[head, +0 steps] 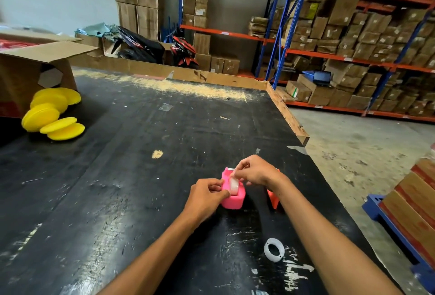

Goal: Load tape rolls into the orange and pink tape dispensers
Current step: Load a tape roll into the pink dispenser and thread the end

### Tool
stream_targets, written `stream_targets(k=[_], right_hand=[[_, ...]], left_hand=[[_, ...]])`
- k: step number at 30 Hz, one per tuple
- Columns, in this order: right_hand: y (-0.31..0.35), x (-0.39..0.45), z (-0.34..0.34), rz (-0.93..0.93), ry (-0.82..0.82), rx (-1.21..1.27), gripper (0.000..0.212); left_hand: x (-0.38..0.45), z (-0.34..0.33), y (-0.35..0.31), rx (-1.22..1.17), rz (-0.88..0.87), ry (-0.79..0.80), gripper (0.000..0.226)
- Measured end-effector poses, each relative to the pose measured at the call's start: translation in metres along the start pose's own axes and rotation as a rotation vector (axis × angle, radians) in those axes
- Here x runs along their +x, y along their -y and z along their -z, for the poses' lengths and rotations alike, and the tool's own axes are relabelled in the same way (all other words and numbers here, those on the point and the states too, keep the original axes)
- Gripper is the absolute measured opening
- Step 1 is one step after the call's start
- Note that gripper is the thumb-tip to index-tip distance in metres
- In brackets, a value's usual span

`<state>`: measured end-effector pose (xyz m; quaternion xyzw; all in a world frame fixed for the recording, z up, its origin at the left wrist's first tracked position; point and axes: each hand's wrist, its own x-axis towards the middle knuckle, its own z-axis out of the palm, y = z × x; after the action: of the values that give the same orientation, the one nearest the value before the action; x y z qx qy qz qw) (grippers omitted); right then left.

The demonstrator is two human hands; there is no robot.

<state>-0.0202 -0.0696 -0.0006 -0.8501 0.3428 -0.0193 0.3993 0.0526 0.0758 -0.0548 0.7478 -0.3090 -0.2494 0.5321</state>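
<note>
The pink tape dispenser (231,199) stands on the black table (141,153) with a clear tape roll (234,185) seated upright in its slot. My left hand (206,194) grips the dispenser's left side. My right hand (256,170) hovers over its far end, fingertips pinching the loose tape end near the cutter. The orange dispenser (273,198) is mostly hidden behind my right wrist. A second clear tape roll (273,249) lies flat on the table near my right forearm.
Several yellow round pads (53,113) lie at the table's left beside an open cardboard box (30,66). A cardboard strip (289,115) borders the table's far and right edges. Shelving with boxes (353,47) stands beyond; stacked boxes on a blue pallet (409,212) sit at right.
</note>
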Motion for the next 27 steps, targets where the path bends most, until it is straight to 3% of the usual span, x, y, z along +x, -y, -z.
stream_targets(k=[7,17,27], right_hand=[[-0.004,0.009,0.008,0.231,0.017,-0.041,0.025],[0.001,0.019,0.027,0.219,0.275,-0.075,0.021],[0.003,0.029,0.031,0.28,0.34,-0.065,0.024]], left_hand=[[-0.001,-0.002,0.002,0.004,0.008,-0.014,0.036],[0.003,-0.005,0.011,-0.03,0.033,-0.01,0.042],[0.007,-0.006,0.02,-0.051,0.031,0.007,0.049]])
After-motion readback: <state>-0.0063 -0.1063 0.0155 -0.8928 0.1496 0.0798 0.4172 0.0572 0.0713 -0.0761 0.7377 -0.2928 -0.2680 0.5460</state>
